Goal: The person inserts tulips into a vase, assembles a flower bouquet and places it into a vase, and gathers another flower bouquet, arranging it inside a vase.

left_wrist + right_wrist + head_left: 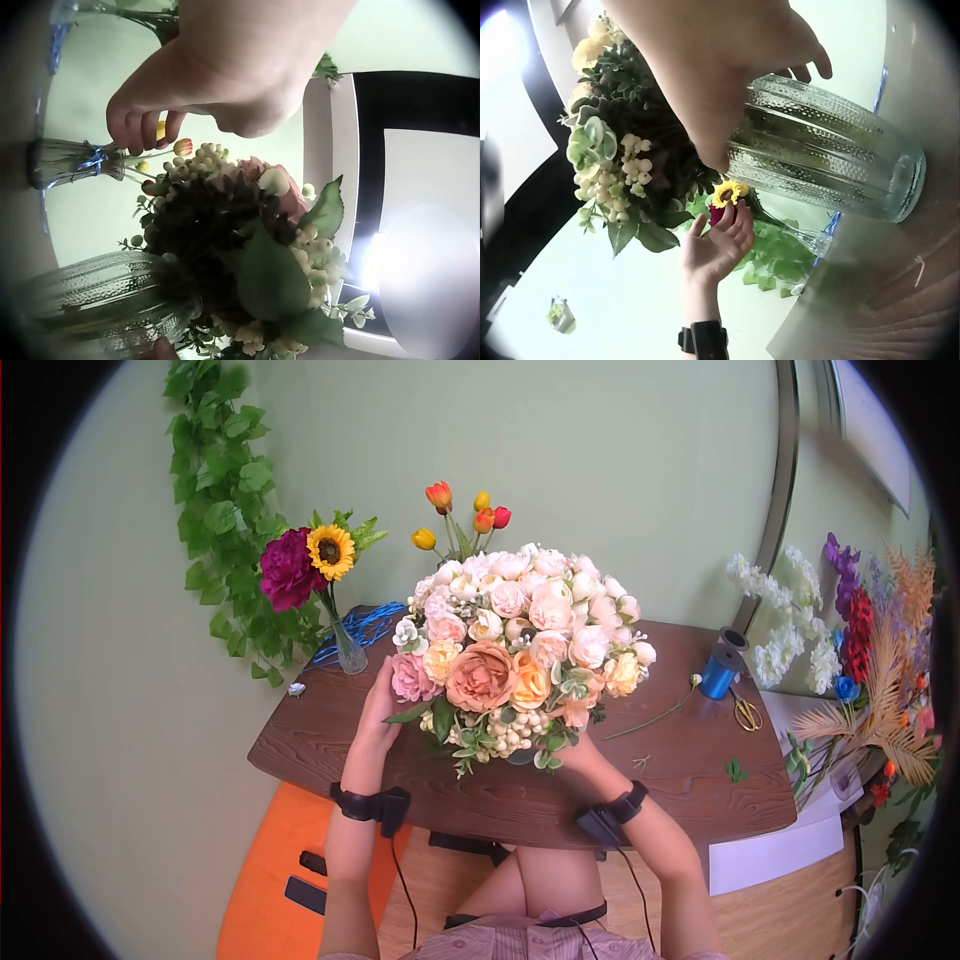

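Observation:
A full bouquet of cream, pink, peach and orange artificial flowers with white berries stands in a ribbed glass vase. In the head view the blooms hide nearly all of the vase. My right hand grips the vase near its neck, thumb on the near side and fingertips on the far side. At the bouquet's left edge is my left hand, raised with its palm toward the flowers and loose fingers. The right wrist view shows that left hand holding nothing.
On the brown table, a small vase holds a sunflower and a purple bloom. Tulips rise behind the bouquet. To the right lie a loose stem, a blue ribbon spool and scissors. More flowers stand beyond.

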Demonstrator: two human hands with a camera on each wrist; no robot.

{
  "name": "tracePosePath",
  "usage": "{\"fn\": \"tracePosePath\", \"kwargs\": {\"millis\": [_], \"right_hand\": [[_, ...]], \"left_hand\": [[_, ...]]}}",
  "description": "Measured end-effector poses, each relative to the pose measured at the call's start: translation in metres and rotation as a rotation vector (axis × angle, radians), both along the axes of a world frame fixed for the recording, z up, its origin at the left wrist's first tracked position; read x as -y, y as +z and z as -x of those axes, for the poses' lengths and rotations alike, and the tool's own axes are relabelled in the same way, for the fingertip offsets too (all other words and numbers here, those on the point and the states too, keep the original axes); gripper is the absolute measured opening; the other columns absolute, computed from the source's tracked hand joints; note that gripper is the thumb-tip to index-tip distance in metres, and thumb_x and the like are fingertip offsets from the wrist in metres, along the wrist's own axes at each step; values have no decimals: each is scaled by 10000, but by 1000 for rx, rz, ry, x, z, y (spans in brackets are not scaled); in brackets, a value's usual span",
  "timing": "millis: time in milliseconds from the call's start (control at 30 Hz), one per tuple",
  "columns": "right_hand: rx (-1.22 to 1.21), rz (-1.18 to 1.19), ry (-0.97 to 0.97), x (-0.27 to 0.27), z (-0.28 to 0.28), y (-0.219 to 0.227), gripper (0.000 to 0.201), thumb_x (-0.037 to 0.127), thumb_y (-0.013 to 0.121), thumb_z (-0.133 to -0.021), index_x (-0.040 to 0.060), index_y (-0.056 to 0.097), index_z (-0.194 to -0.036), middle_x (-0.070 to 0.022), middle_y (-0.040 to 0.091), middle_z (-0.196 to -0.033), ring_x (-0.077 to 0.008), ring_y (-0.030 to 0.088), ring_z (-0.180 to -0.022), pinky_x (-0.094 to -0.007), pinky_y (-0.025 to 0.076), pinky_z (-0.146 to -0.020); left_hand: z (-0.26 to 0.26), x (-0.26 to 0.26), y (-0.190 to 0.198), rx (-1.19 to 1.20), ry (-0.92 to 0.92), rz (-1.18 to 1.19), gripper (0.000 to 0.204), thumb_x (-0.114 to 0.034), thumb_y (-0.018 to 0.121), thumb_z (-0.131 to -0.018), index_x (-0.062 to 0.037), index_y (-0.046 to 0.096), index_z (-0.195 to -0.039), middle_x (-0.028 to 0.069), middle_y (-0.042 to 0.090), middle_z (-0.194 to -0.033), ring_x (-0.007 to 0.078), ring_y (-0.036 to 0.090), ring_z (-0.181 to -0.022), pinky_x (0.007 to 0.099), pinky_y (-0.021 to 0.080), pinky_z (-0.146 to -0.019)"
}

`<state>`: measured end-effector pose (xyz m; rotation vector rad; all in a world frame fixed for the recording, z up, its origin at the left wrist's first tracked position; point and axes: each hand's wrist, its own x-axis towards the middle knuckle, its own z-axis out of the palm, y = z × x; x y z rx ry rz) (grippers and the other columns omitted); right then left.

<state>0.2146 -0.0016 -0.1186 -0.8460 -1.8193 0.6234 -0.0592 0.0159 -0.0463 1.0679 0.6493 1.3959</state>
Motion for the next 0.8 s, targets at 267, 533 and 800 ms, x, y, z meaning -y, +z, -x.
{"fn": "tracePosePath", "kwargs": {"millis": [267,533,800], "right_hand": [[293,-192,-154,-22,9,0,422,209,668,-669,72,539,-1047,-129,521,-1094,-270,492,-1018,-352,391,-873],[439,-311,-661,-27,40,16,526,325,684,-638,155,541,-1115,-128,467,-1201,-293,472,-1067,-393,420,-824],[134,-130,-310,-46,41,9,523,417,659,-711,117,537,-1121,-56,575,-1064,-248,542,-965,-359,428,-811]], "left_hand": [[1,-29,-40,125,4,104,309,-214,412,-893,-36,463,-1140,75,536,-1098,184,545,-969,331,435,-851],[-3,-17,-9,40,297,153,263,-210,417,-879,-83,500,-1094,63,509,-1118,161,485,-1029,335,391,-862],[-11,20,63,-442,938,-611,252,-136,462,-853,-38,489,-1083,79,473,-1138,195,405,-1074,337,286,-936]]}}
